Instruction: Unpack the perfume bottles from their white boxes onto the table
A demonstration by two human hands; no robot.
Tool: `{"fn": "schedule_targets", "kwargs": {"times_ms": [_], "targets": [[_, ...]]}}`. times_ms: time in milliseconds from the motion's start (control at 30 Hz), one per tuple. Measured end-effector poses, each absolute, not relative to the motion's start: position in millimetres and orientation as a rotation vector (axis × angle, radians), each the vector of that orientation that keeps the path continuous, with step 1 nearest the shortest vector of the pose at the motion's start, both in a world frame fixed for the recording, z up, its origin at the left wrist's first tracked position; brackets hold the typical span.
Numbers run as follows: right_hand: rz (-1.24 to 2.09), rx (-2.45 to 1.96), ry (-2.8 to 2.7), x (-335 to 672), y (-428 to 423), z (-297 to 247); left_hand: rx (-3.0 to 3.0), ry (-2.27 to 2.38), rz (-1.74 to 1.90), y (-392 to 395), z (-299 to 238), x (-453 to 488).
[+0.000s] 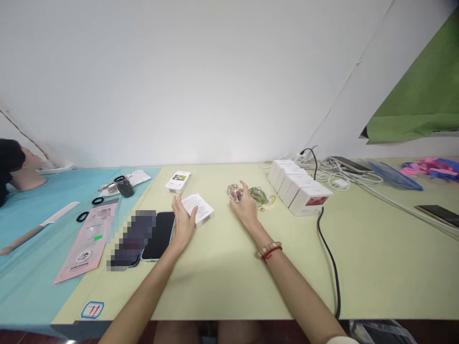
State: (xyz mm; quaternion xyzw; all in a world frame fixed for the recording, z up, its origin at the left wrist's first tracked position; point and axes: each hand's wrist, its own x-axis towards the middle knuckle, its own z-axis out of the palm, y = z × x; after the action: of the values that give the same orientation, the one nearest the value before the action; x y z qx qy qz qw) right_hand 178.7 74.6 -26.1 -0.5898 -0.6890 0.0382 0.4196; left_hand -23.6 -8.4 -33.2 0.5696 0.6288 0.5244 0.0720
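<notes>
My left hand (183, 220) rests on the pale green table (222, 277), its fingers closing on the near edge of a small white box (199, 208) that lies flat. My right hand (245, 206), with a beaded bracelet and a red cord at the wrist, curls its fingers round a small clear glass bottle (234, 192). A second round glass bottle with a greenish tint (258, 195) stands just right of that hand, with a small gold cap (271, 198) beside it. Another white box (178, 181) lies further back.
A row of white boxes (299, 191) stands at the right, with a black cable (330, 258) and white cables (344, 177) near it. A black phone (159, 235) lies left of my left hand. On the blue cloth (32, 267) are a knife (39, 227) and a pink packet (88, 243).
</notes>
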Motion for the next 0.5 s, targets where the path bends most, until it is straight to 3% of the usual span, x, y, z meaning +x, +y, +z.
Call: {"fn": "schedule_targets", "kwargs": {"times_ms": [267,400,500], "targets": [[0.480,-1.244,-1.949,183,38,-18,2.415,1.723,1.069,-15,-30,-18],[0.701,-1.022,-2.154,181,32,-15,2.311,1.810,1.167,-14,-30,-19],[0.668,-0.982,-2.231,188,39,-12,2.256,1.811,1.229,-18,-25,-15]]}}
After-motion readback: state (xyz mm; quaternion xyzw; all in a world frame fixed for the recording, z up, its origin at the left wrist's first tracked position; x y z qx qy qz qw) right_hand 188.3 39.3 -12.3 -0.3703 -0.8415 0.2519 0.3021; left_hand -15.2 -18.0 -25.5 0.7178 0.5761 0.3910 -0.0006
